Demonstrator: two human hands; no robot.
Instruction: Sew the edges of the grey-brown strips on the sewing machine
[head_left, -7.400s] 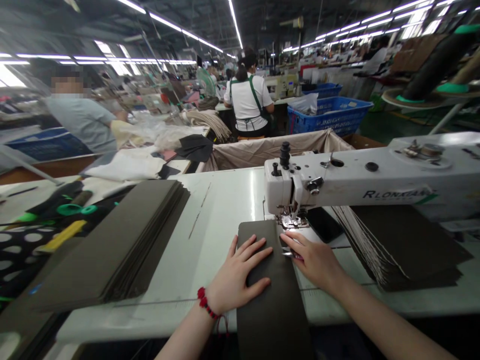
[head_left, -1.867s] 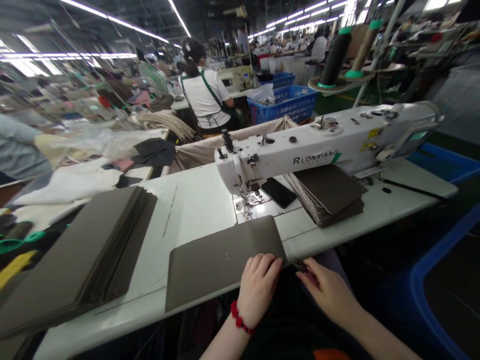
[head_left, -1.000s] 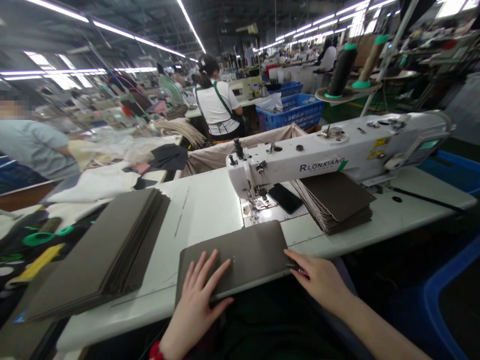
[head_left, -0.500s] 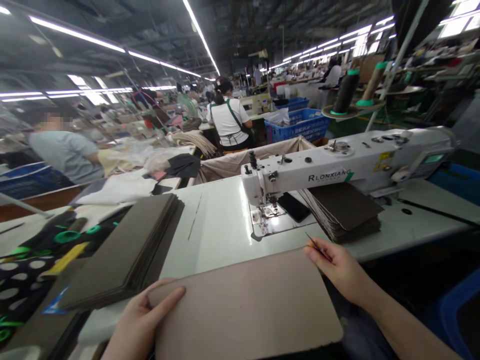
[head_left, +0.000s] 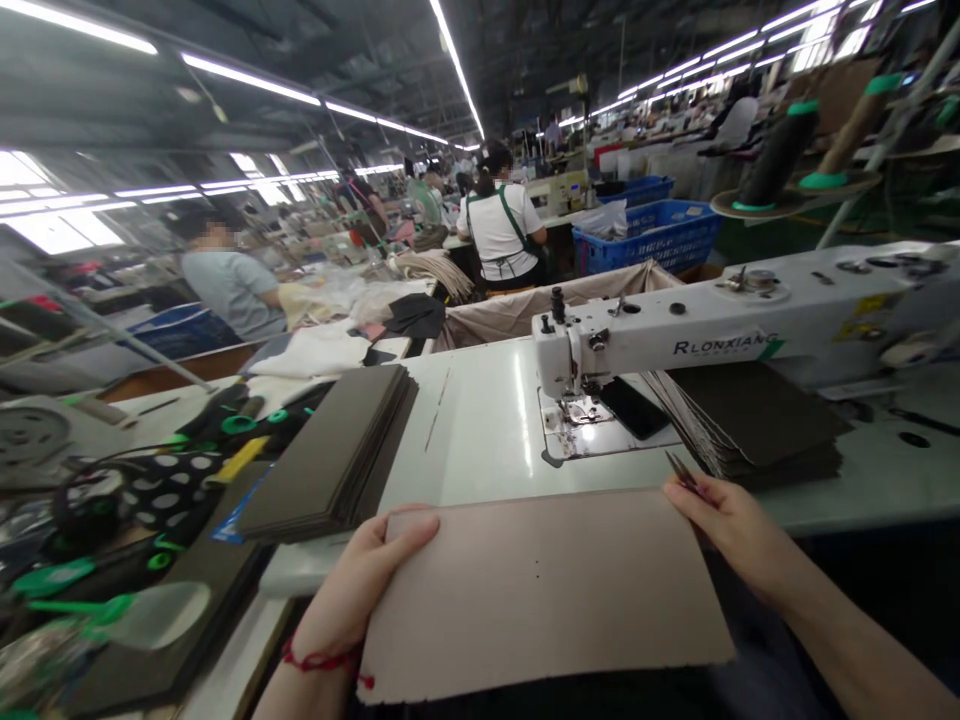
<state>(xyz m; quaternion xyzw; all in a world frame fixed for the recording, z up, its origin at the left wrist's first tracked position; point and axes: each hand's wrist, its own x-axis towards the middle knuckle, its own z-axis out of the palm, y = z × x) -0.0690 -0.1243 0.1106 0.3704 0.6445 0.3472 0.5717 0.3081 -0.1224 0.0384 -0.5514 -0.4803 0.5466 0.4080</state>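
**Holding pale panel (head_left: 540, 610) up at near edge of table (head_left: 480, 450)**

Reaches in w/ both forearms from bottom of view, elbows out of sight. Grips panel's upper L corner in L hand (head_left: 371, 565), clamped on it: thumb laid across near face, fingers tucked behind, mostly hidden. Slants L forearm up + to R; wears red bracelet (head_left: 319, 660) on that wrist, w/ loose end dangling by panel's lower L corner.

Has R hand (head_left: 724, 520) at upper R corner, slightly higher in view than L, w/ forearm slanting up + to L. Closes thumb + fingers of R hand round small snips (head_left: 681, 470), w/ blades pointing up + away. Rests thumb tip at panel's corner; can't tell if pinching panel there too.

Tilts panel w/ pale face twd camera, long edge at top, lower edge hanging in front of table. Shows 2 tiny dark dots (head_left: 537, 570) near mid of that face.

Faces white sewing machine (head_left: 705, 325) beyond, marked RLONXIANG, w/ dark phone (head_left: 636, 408) flat by its needle plate. Has thick dark stack (head_left: 330, 450) to L, near L hand, + second stack (head_left: 757, 410) under machine's arm, just beyond R hand. Farther back: blue crate (head_left: 649, 240) + person in white top (head_left: 504, 230), back turned.
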